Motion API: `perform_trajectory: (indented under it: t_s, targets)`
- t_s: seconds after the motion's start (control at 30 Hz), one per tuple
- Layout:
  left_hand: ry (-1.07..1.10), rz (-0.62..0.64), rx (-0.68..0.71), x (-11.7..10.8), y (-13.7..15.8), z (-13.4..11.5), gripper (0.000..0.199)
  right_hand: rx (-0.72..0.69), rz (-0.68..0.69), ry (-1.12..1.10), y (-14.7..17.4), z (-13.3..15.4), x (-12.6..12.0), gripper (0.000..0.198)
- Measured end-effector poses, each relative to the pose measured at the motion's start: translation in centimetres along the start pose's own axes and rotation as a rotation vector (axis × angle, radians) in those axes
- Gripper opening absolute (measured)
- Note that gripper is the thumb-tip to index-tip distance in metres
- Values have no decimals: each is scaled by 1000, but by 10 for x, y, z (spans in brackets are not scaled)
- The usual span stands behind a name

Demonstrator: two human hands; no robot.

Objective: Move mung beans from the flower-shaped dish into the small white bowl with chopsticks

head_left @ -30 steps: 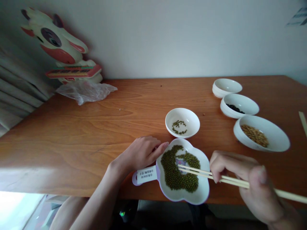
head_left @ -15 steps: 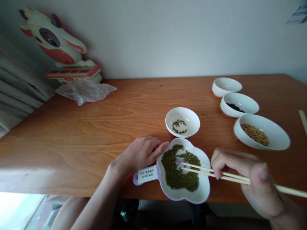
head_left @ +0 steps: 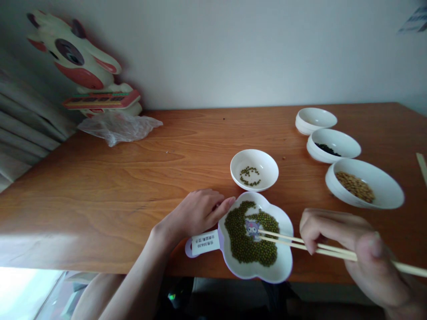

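A pair of pale wooden chopsticks (head_left: pixel 300 244) is held in my right hand (head_left: pixel 360 253), its fingers closed round them. Their tips lie over a cartoon picture on the floor of a flower-shaped white dish (head_left: pixel 284 262) with a purple rim and a labelled handle (head_left: pixel 203 243). Green mung beans (head_left: pixel 248 253) are spread around the picture, and I cannot make out any bean between the tips. My left hand (head_left: pixel 205 209) lies flat on the table with its thumb at the dish's left rim. Just behind the dish, a small white bowl (head_left: pixel 270 173) holds a few scattered mung beans.
On the right stand a bowl (head_left: pixel 388 189) of tan beans, a bowl (head_left: pixel 347 144) with dark beans and a third white bowl (head_left: pixel 315 116). A cow toy (head_left: pixel 86 66) with a keyboard and a clear plastic bag (head_left: pixel 120 129) are at the back left.
My right hand has drawn the chopsticks slightly to the right, uncovering more of the cartoon picture. My left hand, the dish and the bowls have stayed in place.
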State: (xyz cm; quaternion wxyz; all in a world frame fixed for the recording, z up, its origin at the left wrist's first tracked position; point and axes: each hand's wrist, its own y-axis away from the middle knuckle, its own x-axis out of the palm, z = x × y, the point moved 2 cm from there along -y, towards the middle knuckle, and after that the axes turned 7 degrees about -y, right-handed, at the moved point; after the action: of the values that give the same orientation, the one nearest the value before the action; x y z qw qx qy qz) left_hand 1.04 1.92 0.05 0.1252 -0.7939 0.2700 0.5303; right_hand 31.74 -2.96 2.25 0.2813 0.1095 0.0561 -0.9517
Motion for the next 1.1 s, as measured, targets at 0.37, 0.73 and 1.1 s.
perform_trajectory:
  t_s: [0.37,0.73,1.1]
  targets:
    - [-10,2,0,2,1,0,57,-35,-29,55,3,1,2,80]
    - [-22,10,3,1,0,0,58,-36,-24,42,-3,6,4,78]
    - [-21,19,-5,1,0,1,57,-336,-509,51,-14,16,-6,85]
